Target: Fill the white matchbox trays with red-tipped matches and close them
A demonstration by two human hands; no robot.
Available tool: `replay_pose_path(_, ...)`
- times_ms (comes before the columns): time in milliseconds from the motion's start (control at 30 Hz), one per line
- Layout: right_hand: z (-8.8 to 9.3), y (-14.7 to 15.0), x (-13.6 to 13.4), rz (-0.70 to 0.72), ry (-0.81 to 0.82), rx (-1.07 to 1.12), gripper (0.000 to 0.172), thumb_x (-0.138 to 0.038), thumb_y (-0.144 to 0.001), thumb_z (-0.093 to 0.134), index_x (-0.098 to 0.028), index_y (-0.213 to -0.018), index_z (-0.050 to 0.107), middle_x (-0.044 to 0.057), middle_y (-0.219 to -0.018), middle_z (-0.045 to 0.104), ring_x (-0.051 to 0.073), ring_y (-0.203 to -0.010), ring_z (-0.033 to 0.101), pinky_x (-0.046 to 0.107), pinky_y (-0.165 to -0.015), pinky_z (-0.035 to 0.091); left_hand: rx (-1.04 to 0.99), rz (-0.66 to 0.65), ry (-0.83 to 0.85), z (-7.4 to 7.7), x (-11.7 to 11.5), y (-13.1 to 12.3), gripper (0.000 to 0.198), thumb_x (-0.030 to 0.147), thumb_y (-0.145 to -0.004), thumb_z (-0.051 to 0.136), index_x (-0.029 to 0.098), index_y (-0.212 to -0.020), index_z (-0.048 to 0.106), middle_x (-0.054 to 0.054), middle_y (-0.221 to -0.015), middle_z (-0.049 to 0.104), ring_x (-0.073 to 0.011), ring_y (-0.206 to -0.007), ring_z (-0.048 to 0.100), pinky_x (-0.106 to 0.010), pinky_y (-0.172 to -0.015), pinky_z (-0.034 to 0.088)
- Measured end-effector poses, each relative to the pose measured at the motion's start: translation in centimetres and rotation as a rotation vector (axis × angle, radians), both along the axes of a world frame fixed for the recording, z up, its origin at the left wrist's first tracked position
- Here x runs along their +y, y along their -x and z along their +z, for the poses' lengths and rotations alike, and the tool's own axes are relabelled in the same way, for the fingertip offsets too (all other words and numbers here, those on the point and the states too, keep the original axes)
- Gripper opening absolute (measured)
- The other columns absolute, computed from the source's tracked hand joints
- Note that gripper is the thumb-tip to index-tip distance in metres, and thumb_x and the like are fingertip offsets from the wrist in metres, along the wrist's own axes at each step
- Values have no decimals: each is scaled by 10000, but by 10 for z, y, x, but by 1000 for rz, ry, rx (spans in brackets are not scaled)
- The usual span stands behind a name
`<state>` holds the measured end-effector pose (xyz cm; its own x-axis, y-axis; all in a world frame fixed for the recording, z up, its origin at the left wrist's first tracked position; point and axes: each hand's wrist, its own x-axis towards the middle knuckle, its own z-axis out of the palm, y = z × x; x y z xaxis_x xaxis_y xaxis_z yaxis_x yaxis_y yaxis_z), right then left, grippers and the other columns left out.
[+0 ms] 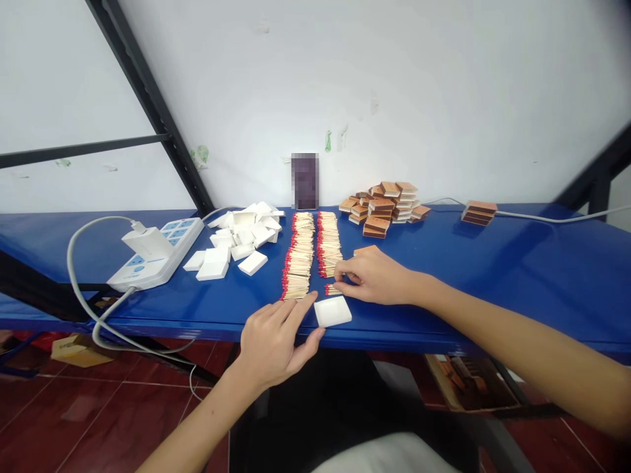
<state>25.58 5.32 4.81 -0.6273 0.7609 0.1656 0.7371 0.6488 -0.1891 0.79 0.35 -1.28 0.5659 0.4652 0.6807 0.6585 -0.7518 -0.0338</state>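
Observation:
A white matchbox tray [334,311] lies near the shelf's front edge. My left hand [277,340] is beside its left side, thumb and forefinger spread apart, with nothing gripped. My right hand [373,274] is just behind the tray, fingers curled and thumb against a few red-tipped matches [331,289]; its grip is partly hidden. Two long rows of matches, the left row [299,256] and the right row [327,243], run away from me, heads to the left. An orange matchbox sleeve [365,249] shows partly behind my right hand.
White trays [241,233] are heaped on the left, near a power strip [152,259] with a plugged-in charger and looping cable. Brown matchbox sleeves [382,207] are piled at the back right; a small stack [479,212] stands farther right. A pixelated dark panel [305,182] stands against the wall.

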Motion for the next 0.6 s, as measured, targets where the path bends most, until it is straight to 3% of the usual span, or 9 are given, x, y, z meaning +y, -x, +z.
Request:
replay_pose_path(200,-1,0,1,5,-1,13,252,-361,-969,522,-199,-816,638,-36,-582,566,106,-568,468,273,-649,244,10,15,-15,1,0,-2,299,353,-969,546,173,-1196,619,-54,-899,736,-220,-751,701,-334,-647,500)
replay_pose_path(467,-3,-1,4,0,5,28,182,-333,-945,572,-213,-891,697,-31,-610,604,110,-582,502,262,-631,252,13,4,-18,-1,0,0,313,341,-958,548,169,-1211,615,-52,-887,722,-216,-747,688,-336,-652,501)
replay_pose_path(600,-1,-2,3,3,-31,35,226,-305,-972,522,-206,-905,713,-14,-648,644,111,-595,516,261,-618,258,13,4,-16,-1,-1,0,307,339,-952,554,168,-1199,617,-47,-877,719,-221,-735,685,-342,-634,496)
